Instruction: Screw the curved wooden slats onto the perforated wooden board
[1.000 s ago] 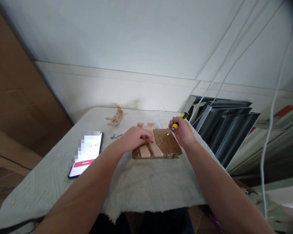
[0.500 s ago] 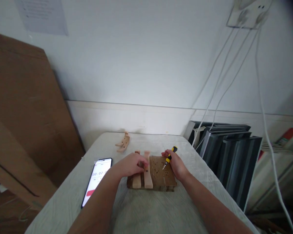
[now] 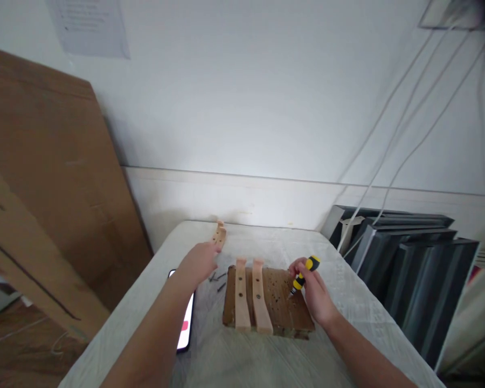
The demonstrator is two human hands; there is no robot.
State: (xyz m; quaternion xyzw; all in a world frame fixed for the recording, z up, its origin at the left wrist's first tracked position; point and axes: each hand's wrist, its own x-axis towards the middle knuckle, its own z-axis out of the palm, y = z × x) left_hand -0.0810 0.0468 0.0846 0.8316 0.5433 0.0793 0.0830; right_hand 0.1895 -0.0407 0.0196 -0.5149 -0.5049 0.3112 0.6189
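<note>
Screwdriver (image 3: 299, 281): grasped in the fingers of your right hand (image 3: 317, 297), slanted tip-down over the wooden board (image 3: 281, 310), presumably for ready use. Pale strips (image 3: 241, 311), two: side by side on the board, likely for backing. Left hand (image 3: 200, 261): by the rear wooden piece (image 3: 219, 235); I cannot tell whether its fingers grasp.

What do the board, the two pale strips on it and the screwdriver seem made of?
Board: wood, by its brown, streaked surface; possibly varnished. Pale strips: probably smooth, unpainted wood, by their even tan colour, though plastic isn't ruled out. Screwdriver: likely plastic handle, bright yellow and black; metal shaft, by its silvery look.
</note>
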